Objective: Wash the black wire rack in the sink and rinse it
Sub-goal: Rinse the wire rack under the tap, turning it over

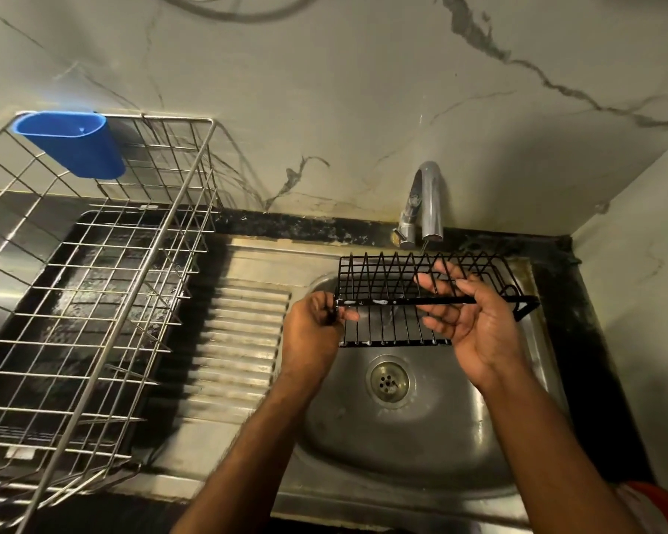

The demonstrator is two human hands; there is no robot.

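The black wire rack [386, 302] hangs over the steel sink [413, 449], just under the chrome tap [425, 206]. A thin stream of water falls from the spout onto the rack. Bits of white foam cling to its front bar. My left hand [311, 333] grips the rack's left end, fingers curled round the wires. My right hand [467, 317] lies with spread, nearly straight fingers against the rack's right half, palm toward me. The right end of the rack juts out past that hand.
A large steel dish basket [93, 302] with a blue plastic cup holder [72, 142] stands on a black tray at the left. The ribbed drainboard [240, 329] lies between basket and sink. The drain [389, 381] sits in the basin's middle. Walls close in behind and right.
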